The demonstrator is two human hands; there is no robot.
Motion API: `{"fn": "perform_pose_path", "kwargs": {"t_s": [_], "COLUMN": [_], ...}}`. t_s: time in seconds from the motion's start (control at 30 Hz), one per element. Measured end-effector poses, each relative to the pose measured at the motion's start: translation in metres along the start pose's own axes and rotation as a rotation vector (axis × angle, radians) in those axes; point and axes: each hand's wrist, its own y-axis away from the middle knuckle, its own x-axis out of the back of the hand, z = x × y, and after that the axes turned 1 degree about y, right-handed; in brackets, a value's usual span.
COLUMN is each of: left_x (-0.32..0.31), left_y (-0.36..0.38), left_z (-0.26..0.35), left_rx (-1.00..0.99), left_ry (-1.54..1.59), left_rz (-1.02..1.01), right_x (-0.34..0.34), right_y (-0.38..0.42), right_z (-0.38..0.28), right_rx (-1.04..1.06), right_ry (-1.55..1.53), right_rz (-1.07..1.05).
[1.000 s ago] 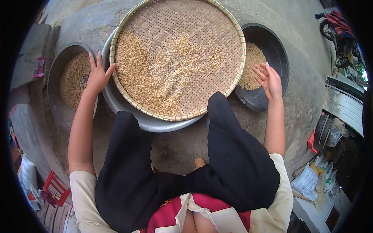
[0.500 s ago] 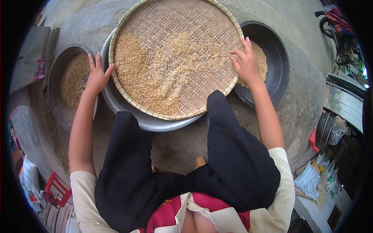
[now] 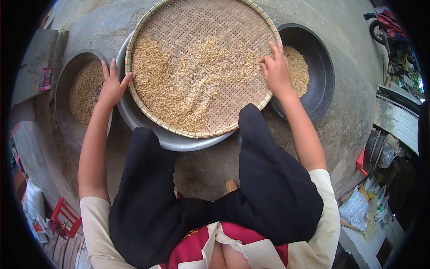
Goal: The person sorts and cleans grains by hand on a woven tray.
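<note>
Left hand splayed open at 9 o'clock on the woven tray, right hand half-curled at 3 (can't tell if it's pinching grain).

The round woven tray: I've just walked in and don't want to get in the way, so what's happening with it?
The person's left hand is spread at the left rim of the woven tray, and the right hand is over its right edge; whether those fingers pinch anything is unclear. Loose grain lies mostly on the tray's left and middle. The tray sits over a metal basin, between a left tub and a black tub, both holding grain.
</note>
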Motion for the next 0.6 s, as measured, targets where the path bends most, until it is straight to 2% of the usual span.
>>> {"fn": "perform_pose_path", "kwargs": {"t_s": [0.2, 0.6], "left_x": [-0.0008, -0.0017], "left_y": [-0.0008, -0.0008], "left_z": [0.0000, -0.0005], "left_rx": [-0.009, -0.012], "left_ry": [0.003, -0.009], "left_rz": [0.012, 0.017], "right_x": [-0.0002, 0.0003], "right_y": [-0.0010, 0.0002], "right_z": [-0.0017, -0.0058], "right_rx": [-0.046, -0.044], "right_ry": [0.040, 0.034], "right_rz": [-0.079, -0.099]}}
